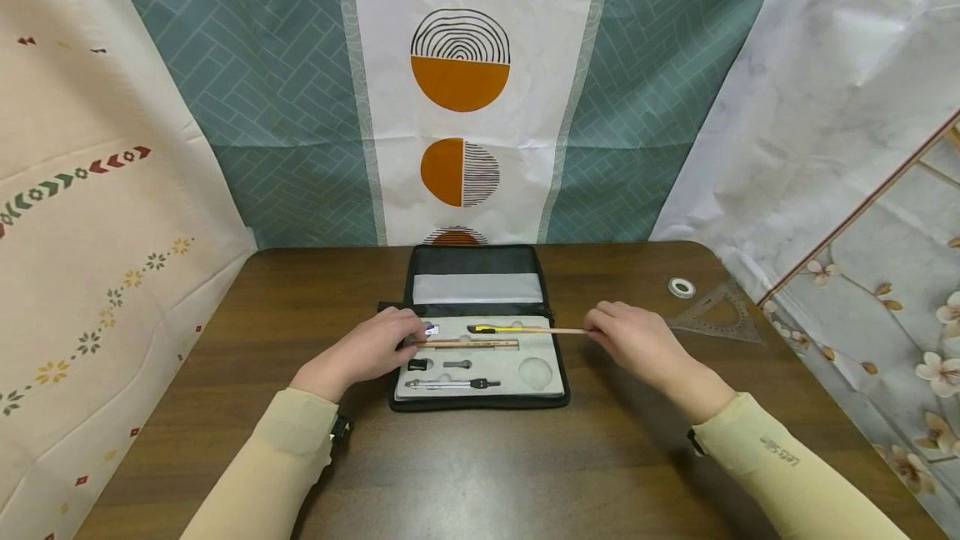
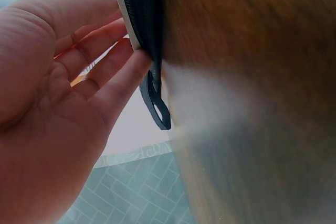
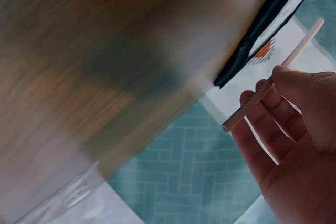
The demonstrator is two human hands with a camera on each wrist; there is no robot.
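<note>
An open black zip case [image 1: 480,402] with a pale insert lies mid-table. My right hand [image 1: 626,336] pinches a wooden pencil [image 3: 252,102] near one end, its other end reaching over the case's right edge. The fingers of my left hand [image 1: 382,344] rest at the case's left edge, relaxed, beside the end of a second pencil [image 1: 472,343] lying in its slot. Inside the insert sit a yellow-and-black utility knife [image 1: 487,329], a compass [image 1: 450,384], a black sharpener [image 1: 417,364] and a small grey piece [image 1: 457,364]. Part of an eraser [image 1: 431,329] shows by the left fingertips.
On the right of the brown table [image 1: 480,473] lie a clear set square [image 1: 723,325] and a white tape roll [image 1: 681,287]. A round recess [image 1: 536,372] is in the insert's lower right. Behind the table hangs a patterned curtain [image 1: 480,123].
</note>
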